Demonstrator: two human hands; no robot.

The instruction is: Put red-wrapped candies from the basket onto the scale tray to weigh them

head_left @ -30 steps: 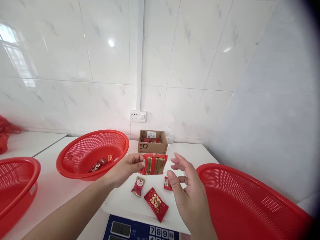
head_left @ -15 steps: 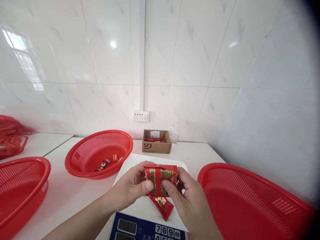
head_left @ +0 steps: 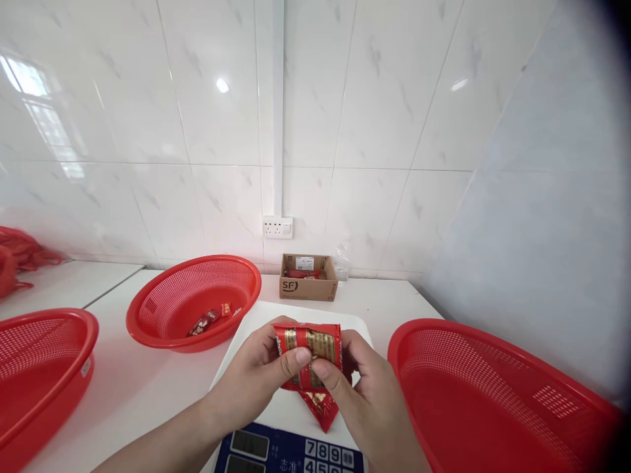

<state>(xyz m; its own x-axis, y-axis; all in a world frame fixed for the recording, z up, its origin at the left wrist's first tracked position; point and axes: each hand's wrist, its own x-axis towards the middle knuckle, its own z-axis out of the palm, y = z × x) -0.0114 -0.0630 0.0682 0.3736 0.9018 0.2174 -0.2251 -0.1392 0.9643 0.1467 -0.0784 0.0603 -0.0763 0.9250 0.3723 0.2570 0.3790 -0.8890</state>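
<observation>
Between both hands is a red and gold snack packet (head_left: 323, 341), held up above the white pan of a digital scale (head_left: 280, 420). My left hand (head_left: 256, 368) grips its left side, thumb pressed on the front face. My right hand (head_left: 367, 387) grips the right side, its thumb close to the left one near the packet's middle. The fingers behind the packet are mostly hidden. Below, a second red packet (head_left: 323, 414) lies on the scale pan, its upper part covered by the held one. The scale's blue panel carries dark displays and number keys.
A red perforated basket (head_left: 148, 328) with a few small packets stands at back left. Other red baskets stand at far left (head_left: 89, 335) and right (head_left: 414, 328). A cardboard box (head_left: 315, 290) holding red packets sits by the wall, beside clear plastic (head_left: 342, 263). Red bags (head_left: 29, 249) lie at left.
The held packet has shifted slightly left and turned a little in my hands. My thumbs have come closer together on its front. The view has moved slightly.
</observation>
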